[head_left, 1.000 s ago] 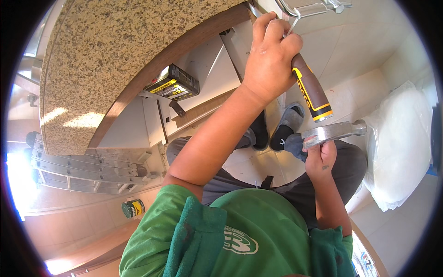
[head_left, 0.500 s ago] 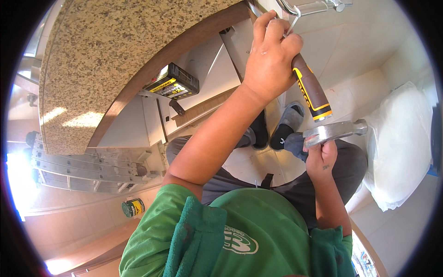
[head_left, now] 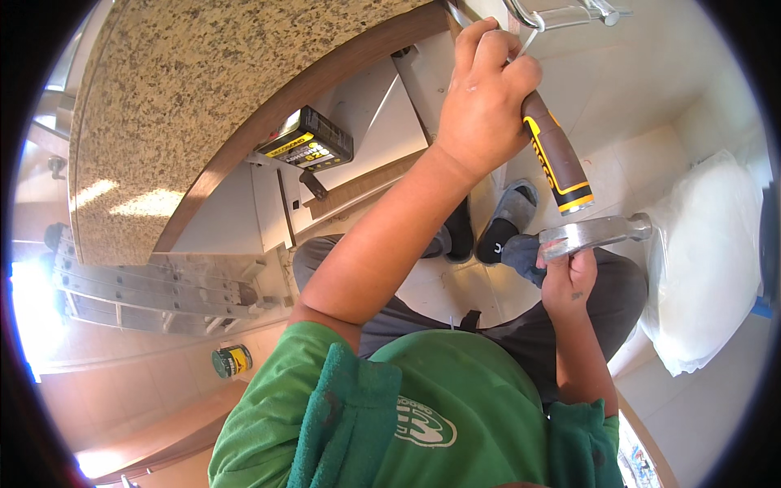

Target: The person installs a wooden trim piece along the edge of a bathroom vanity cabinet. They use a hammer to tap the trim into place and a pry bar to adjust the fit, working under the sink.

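Note:
My left hand (head_left: 492, 102) is closed around a chisel, whose brown, black and yellow handle (head_left: 557, 159) slopes down and right out of the fist. Its metal blade (head_left: 460, 15) shows beyond the fingers, beside the wooden edge (head_left: 382, 45) under the granite countertop (head_left: 203, 81); whether they touch I cannot tell. My right hand (head_left: 567, 281) grips a claw hammer (head_left: 598, 233) close under its steel head, and the hammer's handle is hidden. That head is just below the capped end of the chisel handle, with a small gap between them.
A chrome tubular bar (head_left: 569, 15) is at the top right. Below the counter sits a black and yellow can (head_left: 313, 142) on a white panel. A plastic-wrapped white bundle (head_left: 704, 268) stands at right. A ladder (head_left: 146, 289) and a small green tin (head_left: 232, 360) are at left.
The whole view has shifted slightly. Both hands keep their hold on the chisel and hammer, and the gap between the tools looks about the same.

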The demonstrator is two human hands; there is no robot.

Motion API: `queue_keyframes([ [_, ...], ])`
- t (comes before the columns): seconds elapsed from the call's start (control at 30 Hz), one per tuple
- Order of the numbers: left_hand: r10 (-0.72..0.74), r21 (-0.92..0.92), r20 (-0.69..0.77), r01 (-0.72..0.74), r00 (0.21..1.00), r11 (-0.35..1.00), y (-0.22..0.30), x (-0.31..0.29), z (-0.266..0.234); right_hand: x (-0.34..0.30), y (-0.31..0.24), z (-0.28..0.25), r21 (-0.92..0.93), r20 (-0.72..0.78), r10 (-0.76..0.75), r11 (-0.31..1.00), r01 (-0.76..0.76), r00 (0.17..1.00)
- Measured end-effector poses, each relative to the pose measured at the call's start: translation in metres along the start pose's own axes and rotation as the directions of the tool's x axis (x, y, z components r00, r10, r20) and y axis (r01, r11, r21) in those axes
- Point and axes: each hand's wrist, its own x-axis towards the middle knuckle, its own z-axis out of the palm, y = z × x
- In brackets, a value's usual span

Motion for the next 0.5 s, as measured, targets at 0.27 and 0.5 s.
queue_keyframes([
  [0.27,-0.009,0.016,0.031,0.008,0.999,1.000,0.003,0.003,-0.005,-0.001,-0.002,-0.001,-0.009,0.020,0.018,1.000,-0.018,1.000],
  [0.5,0.057,-0.025,0.032,-0.056,0.998,0.998,0.001,0.008,-0.007,0.005,-0.016,0.004,-0.068,-0.014,-0.044,0.997,0.043,0.999],
])
